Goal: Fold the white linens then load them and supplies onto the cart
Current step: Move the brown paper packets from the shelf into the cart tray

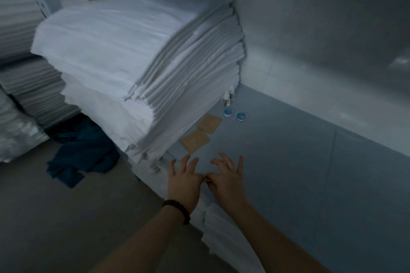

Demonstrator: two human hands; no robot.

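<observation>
1. Linens: folded and stacked on the shelf. No cart in view, so loading is likely still ahead of you.
2. Packets, bottles: beside the stack.
3. Your left hand and right hand: fingers splayed, thumbs touching, gripping nothing visible.

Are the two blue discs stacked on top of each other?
No, one blue disc lies flat on the shelf beside the other, with a gap between them.

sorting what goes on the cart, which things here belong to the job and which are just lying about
Job:
stack of folded white linens
small bottles, likely supplies
blue round packs, likely supplies
brown packets, likely supplies

Lying about:
dark blue cloth, crumpled on the floor
plastic-wrapped bundle, at the far left
</observation>
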